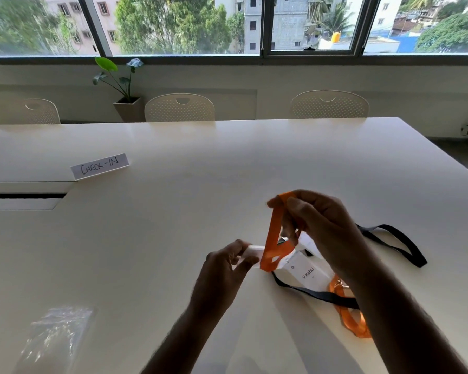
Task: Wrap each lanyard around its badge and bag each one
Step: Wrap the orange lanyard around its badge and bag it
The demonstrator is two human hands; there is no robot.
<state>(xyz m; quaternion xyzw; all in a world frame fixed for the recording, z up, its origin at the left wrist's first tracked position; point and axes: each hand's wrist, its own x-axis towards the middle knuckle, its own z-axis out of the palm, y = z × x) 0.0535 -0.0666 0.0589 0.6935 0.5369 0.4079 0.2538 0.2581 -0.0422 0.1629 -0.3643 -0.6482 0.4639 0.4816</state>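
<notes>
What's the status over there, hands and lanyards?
Left hand pinches a white badge. Right hand holds the orange lanyard up, partly wound round it. Other badges and lanyards lie under the right arm. Plastic bags wait, nothing blocking.

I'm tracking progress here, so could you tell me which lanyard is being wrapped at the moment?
The orange lanyard held up between both hands; the black lanyard and the other orange one lie on the table.
</notes>
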